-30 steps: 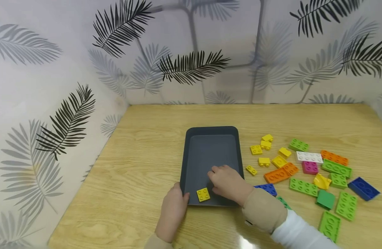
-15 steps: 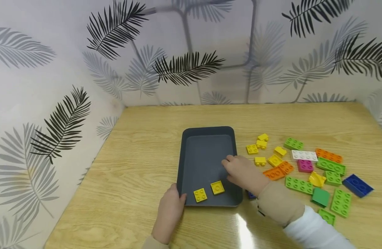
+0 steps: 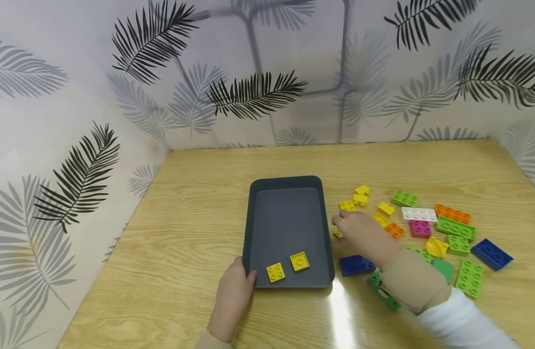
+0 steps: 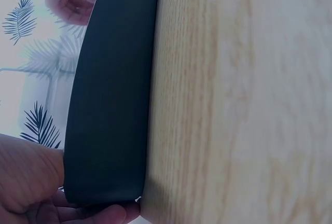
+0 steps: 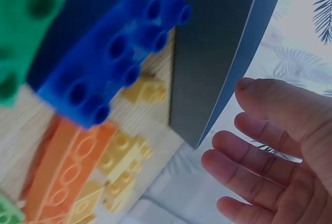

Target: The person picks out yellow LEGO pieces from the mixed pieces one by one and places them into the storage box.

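A dark grey tray (image 3: 287, 218) lies on the table, with two yellow bricks inside: a studs-up brick (image 3: 275, 272) and an upturned brick (image 3: 300, 261). My left hand (image 3: 232, 291) grips the tray's near left corner; the left wrist view has fingers curled round the tray wall (image 4: 111, 89). Right of the tray, my right hand (image 3: 365, 232) hovers over the loose bricks. Its fingers are relaxed and hold nothing in the right wrist view. Close to its fingertips is a small yellow brick (image 3: 338, 233), partly hidden. More yellow bricks (image 3: 360, 200) lie just beyond.
Under and beside the right forearm are a blue brick (image 3: 356, 265) and a dark green brick (image 3: 383, 291). Farther right lie several lime green bricks (image 3: 470, 277), a white brick (image 3: 418, 214), a magenta brick (image 3: 420, 228) and an orange brick (image 3: 452, 213).
My right hand has let go of the upturned yellow brick in the tray and moved right, out over the loose bricks. The left hand keeps its hold on the tray. The head view has shifted slightly.
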Tool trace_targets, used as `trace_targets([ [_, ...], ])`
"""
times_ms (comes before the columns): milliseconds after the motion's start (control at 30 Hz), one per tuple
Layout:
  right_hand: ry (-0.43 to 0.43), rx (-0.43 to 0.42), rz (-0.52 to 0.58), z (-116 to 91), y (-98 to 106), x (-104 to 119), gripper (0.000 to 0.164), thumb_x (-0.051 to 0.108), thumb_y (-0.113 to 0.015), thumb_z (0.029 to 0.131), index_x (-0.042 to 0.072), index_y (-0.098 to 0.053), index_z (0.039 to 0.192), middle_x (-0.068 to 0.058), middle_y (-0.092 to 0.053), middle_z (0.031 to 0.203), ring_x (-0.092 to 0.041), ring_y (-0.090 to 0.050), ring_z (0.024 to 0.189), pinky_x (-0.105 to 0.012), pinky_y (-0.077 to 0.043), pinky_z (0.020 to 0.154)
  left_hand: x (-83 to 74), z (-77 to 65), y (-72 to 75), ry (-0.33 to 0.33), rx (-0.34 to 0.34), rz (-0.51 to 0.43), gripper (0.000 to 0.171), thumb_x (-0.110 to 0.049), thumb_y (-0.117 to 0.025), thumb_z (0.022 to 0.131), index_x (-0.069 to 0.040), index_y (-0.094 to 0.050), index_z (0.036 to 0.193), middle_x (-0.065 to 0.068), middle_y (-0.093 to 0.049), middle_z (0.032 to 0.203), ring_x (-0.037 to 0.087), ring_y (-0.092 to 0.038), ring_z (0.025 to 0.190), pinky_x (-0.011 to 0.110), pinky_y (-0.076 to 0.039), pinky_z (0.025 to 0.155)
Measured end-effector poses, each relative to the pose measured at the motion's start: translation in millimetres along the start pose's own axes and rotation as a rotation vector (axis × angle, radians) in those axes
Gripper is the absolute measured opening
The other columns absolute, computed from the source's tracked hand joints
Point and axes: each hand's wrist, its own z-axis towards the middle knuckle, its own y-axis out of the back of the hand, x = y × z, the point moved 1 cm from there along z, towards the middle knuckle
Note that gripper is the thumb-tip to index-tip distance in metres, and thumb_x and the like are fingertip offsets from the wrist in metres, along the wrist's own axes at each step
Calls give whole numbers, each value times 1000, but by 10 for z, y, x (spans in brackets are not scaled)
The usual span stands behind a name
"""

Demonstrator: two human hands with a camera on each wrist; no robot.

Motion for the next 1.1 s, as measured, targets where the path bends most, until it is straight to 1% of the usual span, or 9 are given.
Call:
trace_targets([
  [133, -20, 47, 6, -51, 4, -107, 31, 16, -70, 71, 0, -60, 96, -12, -60, 86, -20, -56, 70, -32, -53, 64, -8, -3, 0, 4, 5, 9, 44, -17, -58, 82, 7, -46, 117, 23, -60, 107, 34, -58, 100, 44, -52, 83],
  [233, -58, 106, 28, -99, 21, -191, 33, 15, -69, 72, -1, -59, 100, -14, -60, 90, -22, -56, 74, -34, -53, 67, -16, -4, -4, 8, 7, 17, 44, -17, -58, 82, 7, -46, 117, 24, -60, 107, 34, -58, 100, 44, -52, 82],
  [400, -133, 155, 69, -219, 73, -313, 33, 15, -67, 74, 0, -57, 102, -15, -60, 94, -22, -56, 74, -37, -54, 67, -25, -6, -16, 14, 17, 18, 44, -17, -58, 82, 7, -46, 117, 23, -60, 107, 34, -59, 99, 44, -52, 81],
  [533, -160, 138, 71, -316, 113, -389, 31, 14, -66, 75, 0, -57, 100, -15, -59, 90, -19, -53, 68, -35, -53, 63, -19, -1, -22, 6, 19, 27, 44, -18, -57, 83, 7, -45, 118, 23, -60, 108, 34, -58, 100, 44, -52, 81],
  [633, -150, 111, 67, -364, 109, -448, 30, 11, -67, 74, -1, -58, 99, -14, -59, 87, -19, -54, 67, -35, -53, 63, -20, 0, -18, 2, 20, 33, 45, -18, -57, 83, 7, -45, 118, 23, -60, 109, 34, -58, 101, 43, -52, 82],
  [833, -171, 95, 58, -438, 27, -544, 28, 6, -66, 72, -1, -58, 99, -15, -61, 88, -22, -57, 70, -37, -54, 64, -19, -9, -13, 13, 29, 36, 46, -18, -57, 83, 7, -44, 119, 24, -59, 112, 35, -57, 103, 44, -52, 84],
  [900, -171, 86, 56, -465, 9, -568, 26, 3, -66, 71, -1, -58, 96, -15, -60, 85, -21, -56, 67, -35, -53, 61, -19, -12, -12, 17, 31, 42, 46, -18, -56, 83, 7, -44, 120, 24, -58, 113, 35, -57, 104, 44, -51, 85],
  [1000, -182, 85, 58, -511, 1, -615, 25, 3, -66, 71, 0, -58, 94, -13, -59, 82, -18, -54, 65, -33, -51, 57, -21, -12, -12, 9, 29, 46, 46, -18, -57, 83, 8, -44, 119, 24, -59, 112, 35, -57, 103, 44, -52, 84],
  [1100, -215, 108, 58, -556, 11, -674, 28, 7, -67, 71, 0, -58, 97, -15, -60, 86, -20, -55, 67, -34, -52, 58, -28, -9, -12, 3, 30, 51, 46, -18, -57, 83, 8, -44, 119, 24, -59, 111, 35, -57, 103, 44, -52, 83],
])
